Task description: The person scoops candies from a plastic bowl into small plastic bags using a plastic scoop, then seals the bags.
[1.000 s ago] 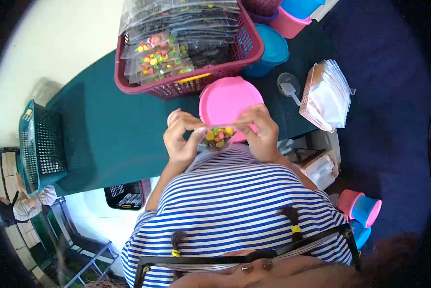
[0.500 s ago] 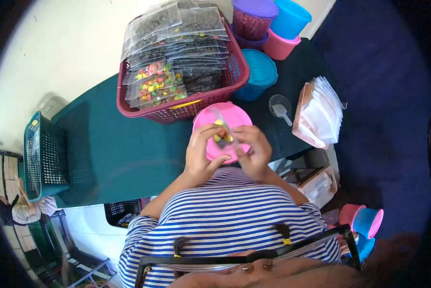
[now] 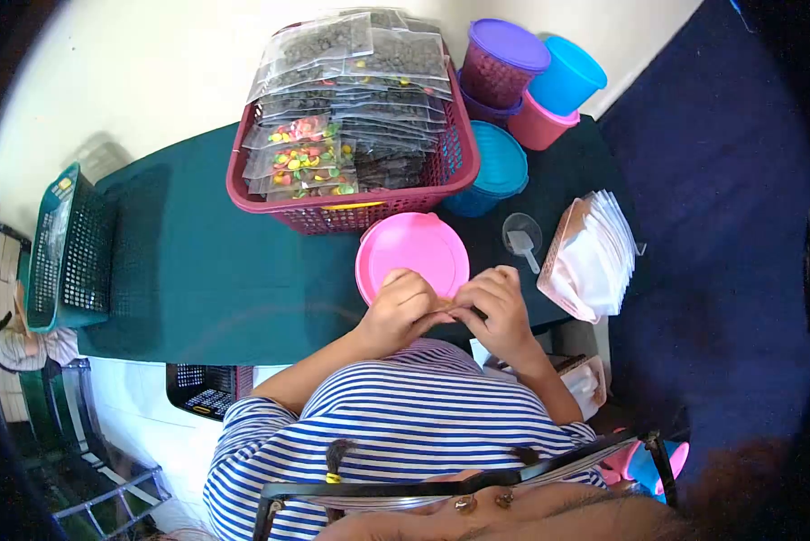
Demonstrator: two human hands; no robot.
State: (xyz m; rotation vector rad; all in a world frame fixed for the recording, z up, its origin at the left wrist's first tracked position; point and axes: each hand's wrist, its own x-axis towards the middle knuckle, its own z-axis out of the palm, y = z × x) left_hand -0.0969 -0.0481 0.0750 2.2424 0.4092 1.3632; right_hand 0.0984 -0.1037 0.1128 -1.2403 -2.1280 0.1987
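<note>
My left hand (image 3: 400, 311) and my right hand (image 3: 495, 311) meet at the near edge of a round pink lid (image 3: 412, 255). Both have curled fingers, with the thumbs and fingertips pinched close together. Whatever lies between them is mostly hidden; only a thin edge shows at the fingertips. Beyond the lid stands a maroon basket (image 3: 333, 216) filled with clear packets of dark pieces and some packets of colourful candy (image 3: 306, 162).
Lidded tubs, purple (image 3: 510, 45), blue (image 3: 567, 77) and teal (image 3: 495, 162), stand behind right. A clear cup with a scoop (image 3: 522, 242) sits near a basket of white bags (image 3: 594, 261). A green basket (image 3: 85, 252) stands far left. A person's sleeve (image 3: 26, 350) shows at left.
My hands have moved down and slightly right from above the pink lid to its near edge. The candy packet between them no longer shows clearly. The whole view has shifted.
</note>
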